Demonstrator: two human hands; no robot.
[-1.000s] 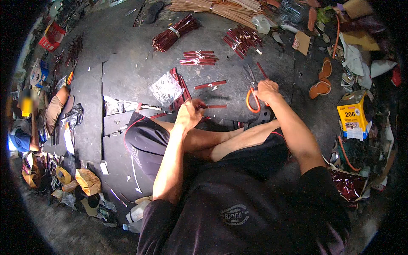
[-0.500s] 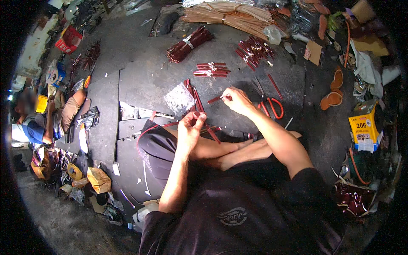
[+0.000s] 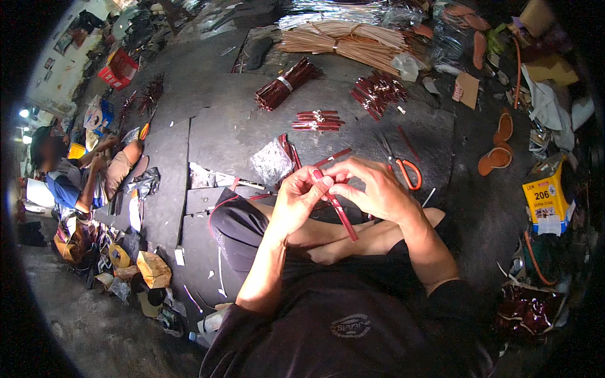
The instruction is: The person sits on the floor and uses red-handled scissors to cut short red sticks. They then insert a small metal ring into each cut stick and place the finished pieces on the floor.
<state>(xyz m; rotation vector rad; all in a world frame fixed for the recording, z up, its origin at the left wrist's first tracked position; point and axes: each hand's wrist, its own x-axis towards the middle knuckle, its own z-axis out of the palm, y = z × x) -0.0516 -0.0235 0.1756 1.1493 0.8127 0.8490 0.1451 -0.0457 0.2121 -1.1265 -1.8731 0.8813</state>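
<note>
A narrow dark red strip (image 3: 343,220) slants down over my crossed legs, its upper end between my two hands. The thumb and fingers of my left hand (image 3: 296,201) pinch it near the top. My right hand (image 3: 378,189) is curled against the same end, with its fingertips on the strip by the left thumb; the exact contact is partly hidden. Just beyond the hands another dark red strip (image 3: 333,157) lies on the dark mat. Scissors with orange handles (image 3: 411,174) rest to the right of my right hand. More red strips (image 3: 290,151) lie beside a crumpled clear plastic bag (image 3: 272,161).
Farther off are a tied dark red bundle (image 3: 287,85), a small stack of red strips (image 3: 318,120) and a loose pile with metal bits (image 3: 380,93). Tan strips (image 3: 343,39) lie behind them. Brown sandals (image 3: 496,157) and a yellow box (image 3: 546,195) stand right. Another person (image 3: 75,183) sits left.
My right hand has come back and left to meet my left hand at the strip. The short red strip it held now lies on the mat. The view has shifted slightly.
</note>
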